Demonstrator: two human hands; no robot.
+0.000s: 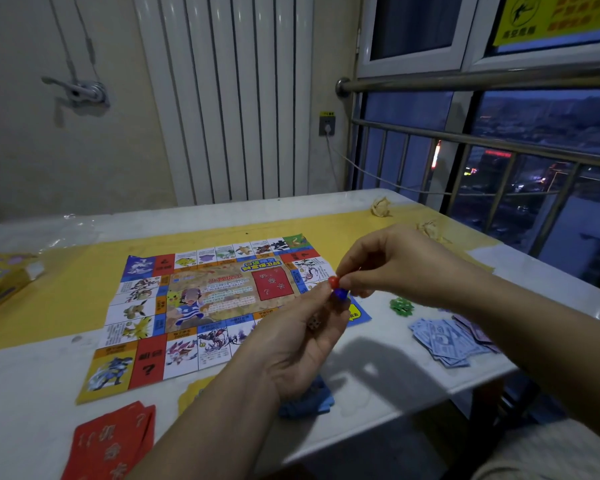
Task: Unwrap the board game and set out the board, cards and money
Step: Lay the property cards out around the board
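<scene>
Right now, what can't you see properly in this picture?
In the head view:
Blue piece: mostly hidden between the left hand and right hand, under the red piece.
Die in the left hand: too blurred to read its dots.
Blue cards: mostly covered by the left wrist.
Red cards: cut off by the bottom edge.
Yellow box: cut off by the left edge.
</scene>
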